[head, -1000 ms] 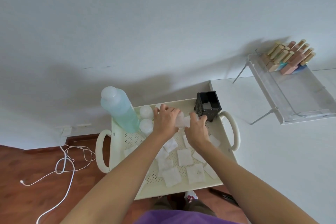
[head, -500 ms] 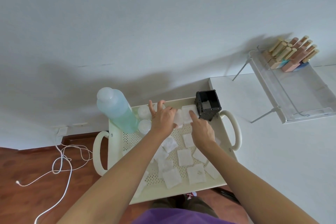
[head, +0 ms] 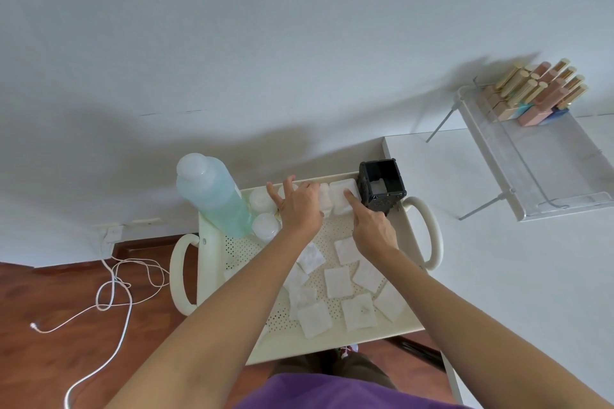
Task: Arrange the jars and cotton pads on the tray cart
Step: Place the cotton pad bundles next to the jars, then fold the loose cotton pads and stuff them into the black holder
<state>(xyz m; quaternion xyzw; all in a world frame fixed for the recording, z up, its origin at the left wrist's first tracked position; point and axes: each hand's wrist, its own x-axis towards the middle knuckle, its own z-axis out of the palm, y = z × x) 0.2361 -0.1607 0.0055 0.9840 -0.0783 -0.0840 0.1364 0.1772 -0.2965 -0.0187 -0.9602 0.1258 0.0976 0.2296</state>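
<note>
From the head view, the square jar (head: 344,201) has slid back against the black box (head: 382,184) on the tray (head: 410,279). The right hand (head: 373,229) presses one extended finger on it; the left hand (head: 299,206) spreads over neighbouring jars. Cotton pads (head: 339,282) remain scattered nearer the person.

At frame centre the tray cart (head: 410,279) is cream with a dotted perforated floor, strewn with white cotton pads (head: 338,281). Upper left of it stands a pale blue bottle (head: 217,197); upper right, a black holder (head: 382,186). The floor (head: 50,302) is reddish-brown wood.
</note>
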